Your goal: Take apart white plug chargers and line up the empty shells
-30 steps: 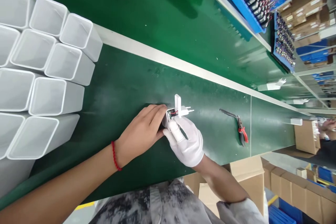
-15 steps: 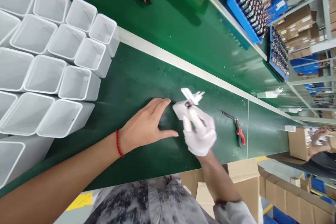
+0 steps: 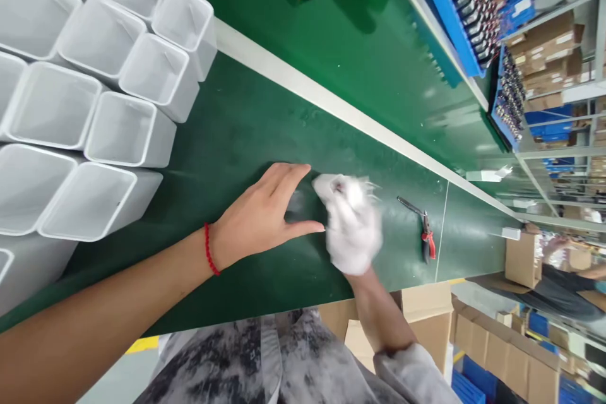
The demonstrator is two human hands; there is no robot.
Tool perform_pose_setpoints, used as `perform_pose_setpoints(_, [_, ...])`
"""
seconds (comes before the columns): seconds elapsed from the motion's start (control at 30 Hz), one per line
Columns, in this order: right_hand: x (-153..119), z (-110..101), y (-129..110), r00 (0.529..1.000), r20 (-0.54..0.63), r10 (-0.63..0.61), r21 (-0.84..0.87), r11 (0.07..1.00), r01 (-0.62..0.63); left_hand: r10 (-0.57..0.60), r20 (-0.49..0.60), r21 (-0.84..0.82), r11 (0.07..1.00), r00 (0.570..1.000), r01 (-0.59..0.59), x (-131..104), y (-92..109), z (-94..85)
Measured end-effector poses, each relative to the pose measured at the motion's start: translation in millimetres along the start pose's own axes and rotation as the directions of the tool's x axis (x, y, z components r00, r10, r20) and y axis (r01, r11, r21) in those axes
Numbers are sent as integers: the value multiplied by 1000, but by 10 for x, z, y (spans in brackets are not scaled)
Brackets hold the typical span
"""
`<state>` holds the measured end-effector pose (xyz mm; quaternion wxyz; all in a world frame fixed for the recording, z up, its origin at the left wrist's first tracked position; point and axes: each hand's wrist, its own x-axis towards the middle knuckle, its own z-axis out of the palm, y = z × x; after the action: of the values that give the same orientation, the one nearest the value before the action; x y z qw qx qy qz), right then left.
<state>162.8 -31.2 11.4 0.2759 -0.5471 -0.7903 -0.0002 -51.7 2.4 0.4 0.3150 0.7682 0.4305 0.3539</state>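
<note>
White plug casing [image 3: 324, 185], one, is gripped in the gloved right hand [image 3: 354, 233], left of the single pliers [image 3: 428, 238]; its prongs [image 3: 372, 187] point toward the pliers' side, long axis blurred. The bare left hand [image 3: 260, 218], farther left, is apart, spread. Leftmost are at least ten tubes [image 3: 163, 139]; beyond the pliers, two blue trays [image 3: 456, 25] hold small parts [image 3: 471, 3].

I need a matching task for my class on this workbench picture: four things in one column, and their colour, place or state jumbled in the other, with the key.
Things:
1. left hand
2. pliers
3. right hand
4. white containers

Descriptions:
A. partly red, lying on the green bench
B. grouped side by side at the picture's left
C. gloved in white, gripping a small white piece
D. bare, with a red band at the wrist

Right pairs: 1-D, 2-A, 3-C, 4-B
</note>
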Motion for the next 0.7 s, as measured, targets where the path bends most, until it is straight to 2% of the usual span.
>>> perform_pose_setpoints(0.1, [31, 84, -41, 1000, -7, -15, 4, 1000, 15, 36, 89, 69, 997, 995, -42, 39, 12, -3])
perform_pose_setpoints(0.17, [88, 44, -65, 1000, -1, 8, 114, 993, -8, 57, 143, 97, 993, 988, -72, 64, 11, 8])
perform_pose_setpoints(0.23, [153, -46, -73, 994, -39, 100, 292, 953, -84, 83, 155, 118, 988, 984, -102, 81, 2, 29])
perform_pose_setpoints(0.3, [213, -112, -66, 961, 6, 278, 499, 832, -244, 111, 148, 150, 980, 983, -133, 91, -10, 50])
perform_pose_setpoints(0.37, [263, -104, -53, 888, 195, 417, 644, 628, -436, 126, 138, 180, 972, 982, -150, 97, -17, 63])
perform_pose_setpoints(0.43, [298, -32, -45, 800, 391, 455, 680, 444, -584, 126, 125, 197, 969, 984, -149, 101, -15, 67])
perform_pose_setpoints(0.53, [319, 92, -53, 719, 498, 484, 693, 275, -666, 123, 123, 197, 970, 985, -145, 109, -3, 64])
perform_pose_setpoints(0.6, [317, 138, -66, 705, 497, 506, 700, 247, -670, 123, 128, 195, 970, 984, -147, 113, 2, 63])
perform_pose_setpoints(0.7, [308, 151, -77, 729, 440, 524, 696, 313, -646, 134, 123, 200, 967, 983, -157, 115, 0, 65])
